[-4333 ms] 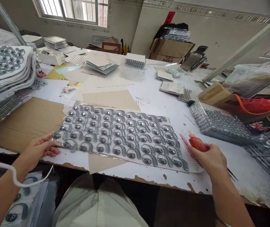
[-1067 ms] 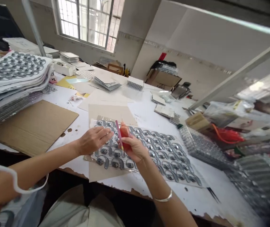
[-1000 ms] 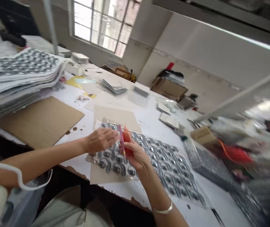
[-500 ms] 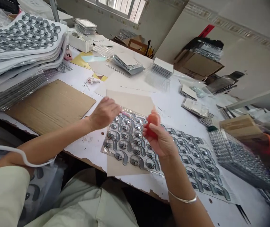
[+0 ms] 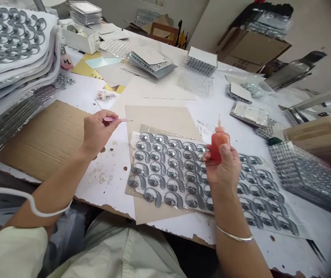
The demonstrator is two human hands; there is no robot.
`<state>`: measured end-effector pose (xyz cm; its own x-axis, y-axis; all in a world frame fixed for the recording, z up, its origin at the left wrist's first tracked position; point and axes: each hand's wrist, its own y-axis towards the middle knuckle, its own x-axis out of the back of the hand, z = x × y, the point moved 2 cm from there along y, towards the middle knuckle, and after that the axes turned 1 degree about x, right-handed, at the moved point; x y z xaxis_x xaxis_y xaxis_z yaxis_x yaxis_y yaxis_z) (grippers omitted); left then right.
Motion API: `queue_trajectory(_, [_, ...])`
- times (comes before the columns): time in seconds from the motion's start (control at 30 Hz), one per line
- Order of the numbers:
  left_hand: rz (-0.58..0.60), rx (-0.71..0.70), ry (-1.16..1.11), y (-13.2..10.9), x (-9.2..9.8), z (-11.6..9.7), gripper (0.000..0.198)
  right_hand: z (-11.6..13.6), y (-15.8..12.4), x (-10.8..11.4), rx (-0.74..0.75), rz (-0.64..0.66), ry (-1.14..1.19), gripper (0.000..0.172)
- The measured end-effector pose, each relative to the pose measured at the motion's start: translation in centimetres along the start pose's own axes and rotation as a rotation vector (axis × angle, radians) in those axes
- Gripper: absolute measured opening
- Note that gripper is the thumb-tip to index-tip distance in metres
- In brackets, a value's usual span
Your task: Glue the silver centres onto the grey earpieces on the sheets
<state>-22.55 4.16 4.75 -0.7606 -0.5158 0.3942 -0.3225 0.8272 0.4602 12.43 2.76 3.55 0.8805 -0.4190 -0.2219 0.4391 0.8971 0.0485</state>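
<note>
A clear sheet (image 5: 183, 170) covered with rows of grey hook-shaped parts with shiny centres lies on a beige card (image 5: 159, 119) on the white table. My right hand (image 5: 225, 170) hovers over the sheet's middle, closed round a small orange bottle (image 5: 219, 141) held upright with its thin nozzle pointing up. My left hand (image 5: 97, 129) is left of the sheet, above the table and a brown cardboard piece (image 5: 42, 139). Its fingers pinch a thin pink stick (image 5: 116, 119) that points right toward the card.
A tall stack of similar sheets (image 5: 11, 50) fills the left edge. Trays of small shiny parts (image 5: 307, 173) sit at the right. Farther back lie a white box (image 5: 80, 38), more trays (image 5: 150, 63), loose papers and cardboard boxes (image 5: 255, 48).
My hands have drawn apart. The pink stick went from beside the bottle in my right hand to my left hand, which moved left off the sheet. The bottle now stands upright.
</note>
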Motion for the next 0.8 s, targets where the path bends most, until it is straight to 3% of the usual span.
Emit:
queue_trajectory(0.3, [0.01, -0.086, 0.062, 0.4, 0.3, 0.5, 0.022, 0.9, -0.8, -0.5, 0.019, 0.117, -0.024, 0.04])
queue_trajectory(0.43, [0.023, -0.205, 0.162, 0.4, 1.0, -0.2, 0.029, 0.9, -0.8, -0.4, 0.021, 0.145, -0.023, 0.039])
queue_trajectory(0.6, [0.134, -0.372, 0.213, 0.1, 0.6, -0.4, 0.03, 1.1, -0.6, -0.2, 0.027, 0.149, 0.071, 0.037])
queue_trajectory(0.7, [0.158, -0.36, 0.272, 0.3, -0.1, 0.4, 0.028, 0.9, -0.4, -0.2, -0.075, 0.254, 0.162, 0.041])
queue_trajectory(0.8, [0.232, -0.256, 0.287, 0.8, -0.7, 1.4, 0.02, 0.3, -0.1, -0.3, -0.192, 0.331, 0.275, 0.044])
